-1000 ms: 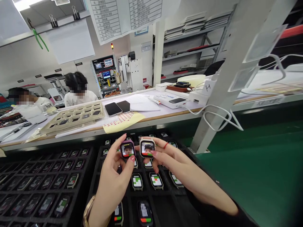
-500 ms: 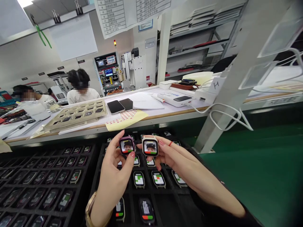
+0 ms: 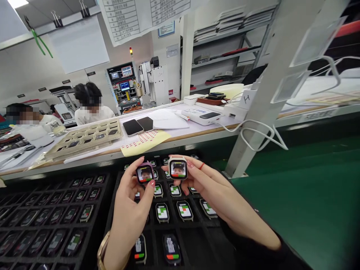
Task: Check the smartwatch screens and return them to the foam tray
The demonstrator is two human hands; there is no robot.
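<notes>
At the upper left of the frame hang green-handled pliers (image 3: 32, 30), and at the lower left a black tray (image 3: 97, 212) holds rows of watches, their small screen text unreadable. Right of that, on the bench at left of centre, lies a moulded tray (image 3: 84, 141). Below centre, the left hand (image 3: 131, 204) pinches a purple watch (image 3: 145, 173) between thumb and fingers. Across the top centre, a printed sheet (image 3: 143, 18) carries ruled tables of characters too small to make out. At lower centre, a second black tray (image 3: 197, 243) holds more watches showing green and white blocks. Just beside the purple watch and above this tray, a pale watch (image 3: 178, 168) is gripped by the right hand (image 3: 206, 185), fingers about its edges. Both held screens show a line of tiny yellow text over red and green bars. Right of centre, a white box (image 3: 195, 114) bears blurred blue lettering; further right, a white block (image 3: 247, 98) is plainly marked "H".
</notes>
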